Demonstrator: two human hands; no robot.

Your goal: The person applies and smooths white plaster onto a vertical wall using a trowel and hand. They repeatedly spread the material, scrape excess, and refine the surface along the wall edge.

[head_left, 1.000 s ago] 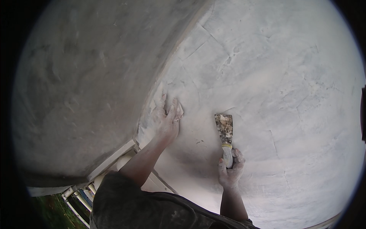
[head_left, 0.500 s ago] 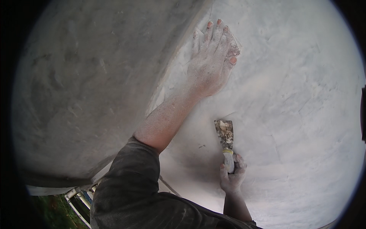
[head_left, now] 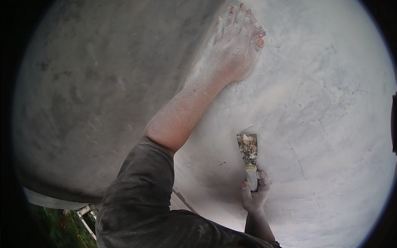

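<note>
My left hand is pressed palm down on the pale plastered surface near the top, fingers laid along it, holding a worn flat piece, seemingly sandpaper, which shows past the fingers beside the thumb; the rest is hidden underneath. Lower down, my right hand grips the pale, yellow-banded handle of a putty knife, its broad blade pointing up and crusted with dark and white residue. Both forearms are bare and dusty below dark sleeves.
A darker grey curved surface fills the left side, meeting the pale one along a diagonal edge under my left arm. At the lower left are some white pipes or rails and green ground or plants.
My left hand has slid far up along the diagonal edge with the piece under it, most of it in the first half second. My right hand and putty knife have shifted slightly down and right.
</note>
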